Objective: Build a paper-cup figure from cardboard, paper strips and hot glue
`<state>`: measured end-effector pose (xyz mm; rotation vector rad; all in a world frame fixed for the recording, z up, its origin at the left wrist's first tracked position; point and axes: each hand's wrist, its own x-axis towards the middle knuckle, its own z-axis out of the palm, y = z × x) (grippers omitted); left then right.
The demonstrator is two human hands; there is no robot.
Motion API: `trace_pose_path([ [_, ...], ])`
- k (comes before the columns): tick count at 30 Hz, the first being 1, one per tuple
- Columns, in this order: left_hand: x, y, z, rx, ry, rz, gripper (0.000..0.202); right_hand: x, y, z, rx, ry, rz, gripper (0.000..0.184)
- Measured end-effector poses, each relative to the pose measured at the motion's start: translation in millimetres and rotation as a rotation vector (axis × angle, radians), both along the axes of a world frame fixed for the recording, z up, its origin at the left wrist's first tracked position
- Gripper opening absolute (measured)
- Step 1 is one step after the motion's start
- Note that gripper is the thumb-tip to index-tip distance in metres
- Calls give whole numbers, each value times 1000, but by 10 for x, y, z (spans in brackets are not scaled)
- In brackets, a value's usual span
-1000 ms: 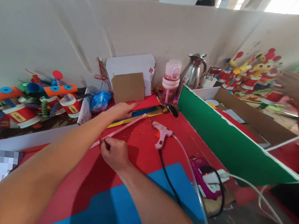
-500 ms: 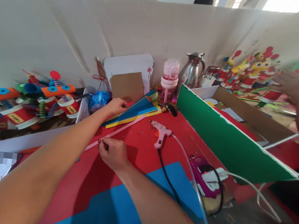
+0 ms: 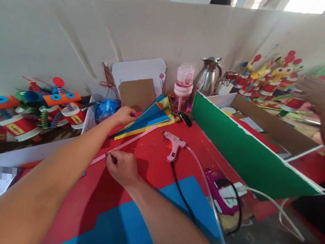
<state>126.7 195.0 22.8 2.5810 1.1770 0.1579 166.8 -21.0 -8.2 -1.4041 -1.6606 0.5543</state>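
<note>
My left hand is closed at the far left edge of a stack of coloured paper sheets, blue over yellow. Its fingertips pinch that edge, and the upper sheets tilt up from the table. Nearer to me, my right hand is curled, thumb and forefinger together on a long, narrow pink paper strip. The strip lies slantwise in front of the stack. A pink hot glue gun rests to the right of both hands, with its cord and a clear glue stick trailing toward me.
Blue sheets lie under my right forearm on the red table. A green-sided box and a purple power strip stand right. At the back are a pink bottle and steel jug. Paper figures fill a left box; another person's hand is far right.
The view has shifted very slightly. Both hands keep almost the same places on the sheets and the strip.
</note>
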Motion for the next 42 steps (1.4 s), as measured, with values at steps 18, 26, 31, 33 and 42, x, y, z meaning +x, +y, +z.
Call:
trace_pose_path([
  [18, -7, -39, 30, -27, -10, -5, 41, 6, -9, 12, 1, 30, 7, 36],
  [26, -7, -40, 39, -49, -18, 15, 38, 11, -10, 17, -10, -6, 15, 35],
  [31, -31, 2, 5, -44, -25, 3, 35, 5, -6, 10, -14, -20, 9, 35],
  [33, -45, 19, -17, -31, -24, 11, 33, 3, -4, 7, -14, -22, 9, 35],
  [42, -10, -16, -49, -40, -34, 67, 33, -2, 6, -12, -19, -20, 19, 35],
])
